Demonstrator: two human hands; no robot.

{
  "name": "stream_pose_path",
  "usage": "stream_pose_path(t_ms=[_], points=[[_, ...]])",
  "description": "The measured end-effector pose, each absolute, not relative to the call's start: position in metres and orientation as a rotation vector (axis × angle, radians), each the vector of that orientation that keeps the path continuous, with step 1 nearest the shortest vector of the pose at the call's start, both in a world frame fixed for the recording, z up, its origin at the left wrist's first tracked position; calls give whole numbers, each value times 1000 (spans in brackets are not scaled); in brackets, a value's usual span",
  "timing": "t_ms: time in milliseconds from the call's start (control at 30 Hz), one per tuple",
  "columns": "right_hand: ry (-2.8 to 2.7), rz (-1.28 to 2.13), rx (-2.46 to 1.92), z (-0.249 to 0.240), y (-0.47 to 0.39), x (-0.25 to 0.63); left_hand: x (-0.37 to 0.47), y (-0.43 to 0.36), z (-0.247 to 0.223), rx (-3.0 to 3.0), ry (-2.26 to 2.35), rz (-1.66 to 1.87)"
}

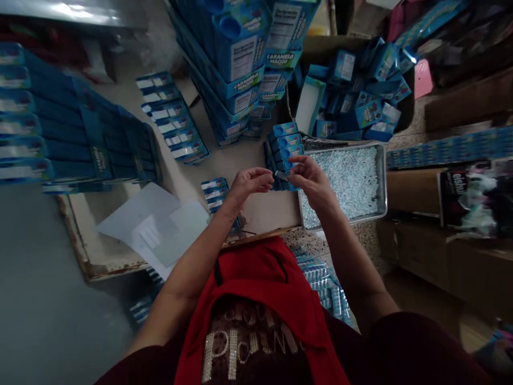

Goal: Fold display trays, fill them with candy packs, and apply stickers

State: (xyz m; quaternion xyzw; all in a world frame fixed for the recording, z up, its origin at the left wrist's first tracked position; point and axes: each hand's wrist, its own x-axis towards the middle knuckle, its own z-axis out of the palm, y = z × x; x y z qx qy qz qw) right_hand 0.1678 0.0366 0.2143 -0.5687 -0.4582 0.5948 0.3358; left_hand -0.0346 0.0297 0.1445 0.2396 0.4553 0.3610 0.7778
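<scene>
My right hand (310, 179) pinches a small pale blue-grey piece (281, 175) between its fingertips, just left of a metal tray (383, 182) full of small white and light-blue pieces (352, 182). Close to the same piece is my left hand (251, 184), its thumb and fingers drawn together; whether anything is between them is too small to tell. Behind the right hand stands a short stack of blue boxes (287, 141). A row of blue and white boxes (215, 193) lies left of my left hand, partly behind the forearm.
Tall stacks of blue boxes (244, 59) rise behind the hands, with more at the left (60, 123). White sheets (160, 224) lie at the table's left front. A large bin (406, 115) of loose blue boxes stands behind the tray. Cardboard boxes (433, 256) are at the right.
</scene>
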Motion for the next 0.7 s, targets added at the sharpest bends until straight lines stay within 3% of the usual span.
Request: stream_pose_path(t_ms=[367, 700], points=[[-1187, 1739, -1418, 195, 105, 192, -4, 85, 132, 328, 1155, 728], [-1495, 1022, -1781, 147, 183, 202, 7, 142, 134, 341, 1453, 932]])
